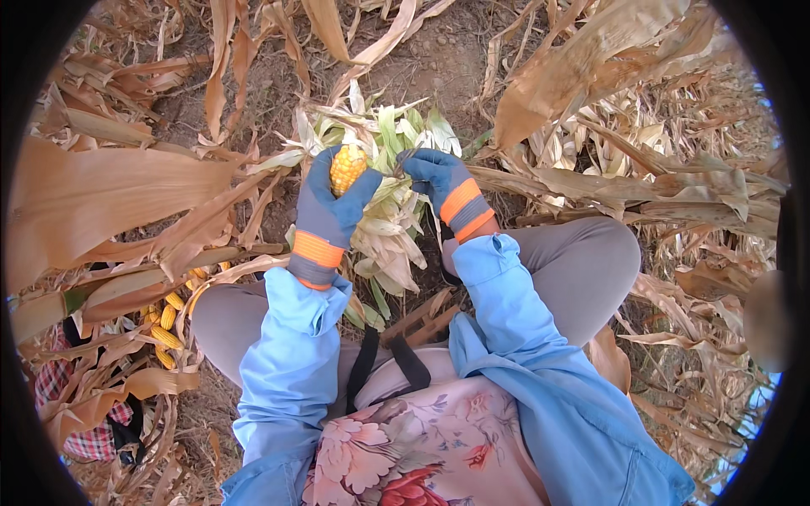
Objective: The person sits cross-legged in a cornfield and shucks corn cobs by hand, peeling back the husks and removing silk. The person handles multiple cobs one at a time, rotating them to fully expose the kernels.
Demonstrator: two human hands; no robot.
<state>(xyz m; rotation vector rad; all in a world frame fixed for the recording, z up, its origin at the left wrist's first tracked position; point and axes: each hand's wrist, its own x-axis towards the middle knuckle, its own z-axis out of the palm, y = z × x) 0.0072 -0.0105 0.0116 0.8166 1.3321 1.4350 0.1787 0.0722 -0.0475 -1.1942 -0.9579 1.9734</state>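
My left hand (335, 196), in a blue-grey work glove with an orange-banded cuff, grips a yellow ear of corn (348, 169). The ear points up out of the palm, its kernels bare on the visible side. Pale husk sits around its far end. To the right, my gloved right hand (440, 174) has its fingertips pinched on thin dark strands (402, 161), perhaps corn silk. A heap of stripped husks (387, 234), pale green to cream, lies beneath and between both hands. The right palm is turned away, so its inside is hidden.
Several husked ears (168, 318) lie at left beside my knee. Red plaid cloth (54, 379) shows behind them, partly covered by leaves. Large dry corn leaves (120, 202) reach in from the left, with more (588, 63) at upper right. Bare soil (436, 57) lies ahead.
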